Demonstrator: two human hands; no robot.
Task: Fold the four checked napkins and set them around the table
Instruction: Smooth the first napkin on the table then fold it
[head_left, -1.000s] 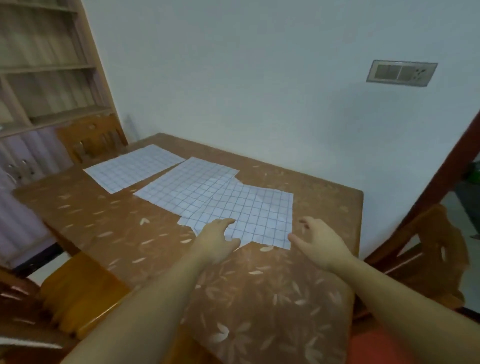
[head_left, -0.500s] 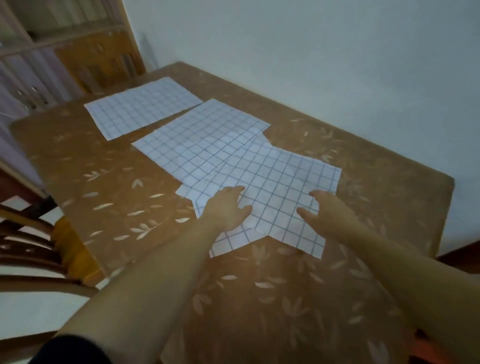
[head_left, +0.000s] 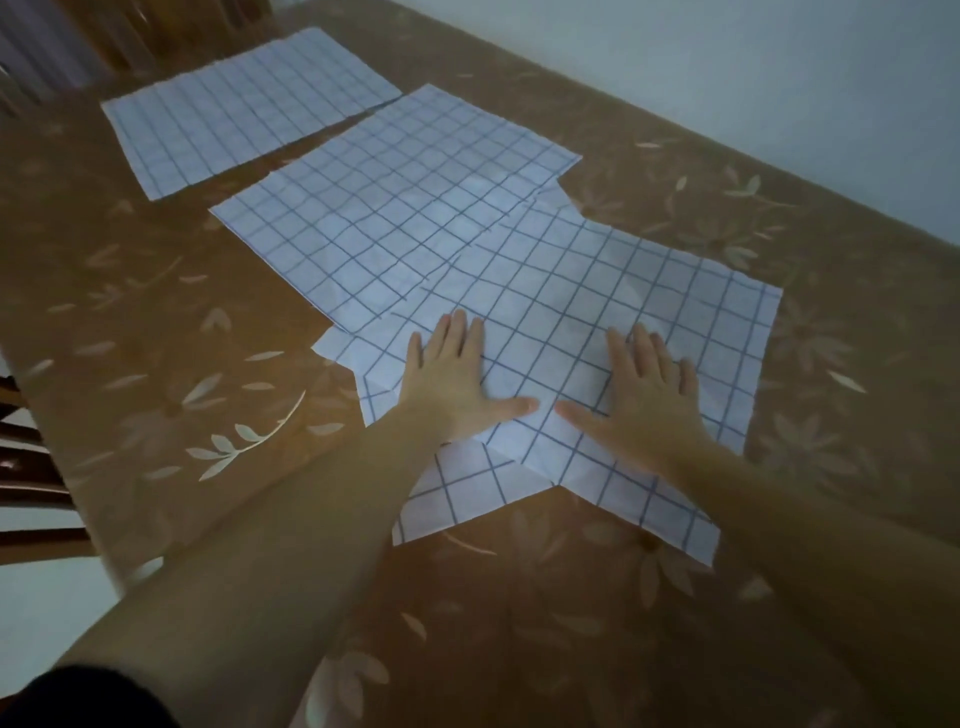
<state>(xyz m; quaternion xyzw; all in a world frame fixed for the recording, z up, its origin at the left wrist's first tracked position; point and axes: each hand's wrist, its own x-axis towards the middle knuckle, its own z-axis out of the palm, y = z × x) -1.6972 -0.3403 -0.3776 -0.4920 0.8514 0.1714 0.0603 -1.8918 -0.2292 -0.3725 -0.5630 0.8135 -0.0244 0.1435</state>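
Checked napkin (head_left: 571, 312): under our palms, still unfolded on the table (head_left: 156, 322).
Left hand (head_left: 452, 379): now flat, fingers spread, pressing.
Right hand (head_left: 644, 395): likewise landed flat.
Meaning: we are smoothing before the first fold.

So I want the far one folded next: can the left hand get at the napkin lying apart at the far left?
Probably yes, with a stretch. The left hand lies flat on the nearest napkin, and only flat cloth lies between it and the far napkin.
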